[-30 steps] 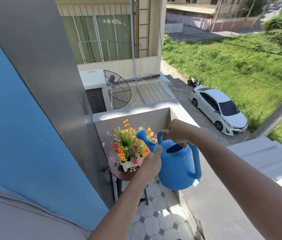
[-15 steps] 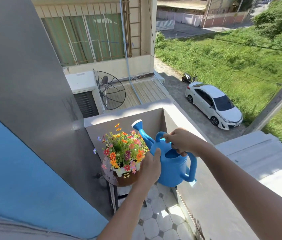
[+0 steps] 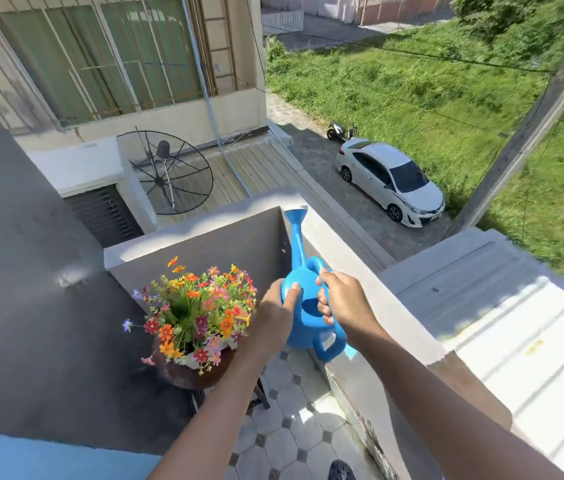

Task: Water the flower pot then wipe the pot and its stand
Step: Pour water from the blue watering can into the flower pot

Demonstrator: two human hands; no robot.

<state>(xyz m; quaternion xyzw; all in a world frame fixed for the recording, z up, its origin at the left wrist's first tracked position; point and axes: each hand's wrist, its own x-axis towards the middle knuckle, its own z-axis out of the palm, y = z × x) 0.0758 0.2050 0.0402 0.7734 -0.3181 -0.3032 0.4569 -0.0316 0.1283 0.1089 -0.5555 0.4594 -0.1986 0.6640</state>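
Two bare forearms reach up from the bottom of the frame over a tiled floor (image 3: pixel 284 441). At centre, the left hand (image 3: pixel 275 315) presses against the left side of a blue can (image 3: pixel 304 306), its thumb laid on the can's top beside the fill hole; its fingers wrap out of sight behind the body, so how tightly they grip cannot be told. The right hand (image 3: pixel 342 299) is closed round the can's top handle, fingers (image 3: pixel 322 306) curled over it and reaching the fill hole's edge. The can sits between the two hands, close to upright, its spout (image 3: pixel 296 230) pointing up and away toward the top of the parapet (image 3: pixel 204 233); the rear loop handle hangs free below the right wrist.

Just left of the left hand, a pot (image 3: pixel 190 358) of orange, red and pink flowers (image 3: pixel 197 306) sits on a round brown stand (image 3: pixel 187 375), its dark legs partly hidden by the left forearm. The spout is right of the flowers and above them, not over them.

Beyond the parapet, in the upper left, is a mesh dish (image 3: pixel 166 171); at right, on the road below, a white car (image 3: pixel 391 181) by grass.
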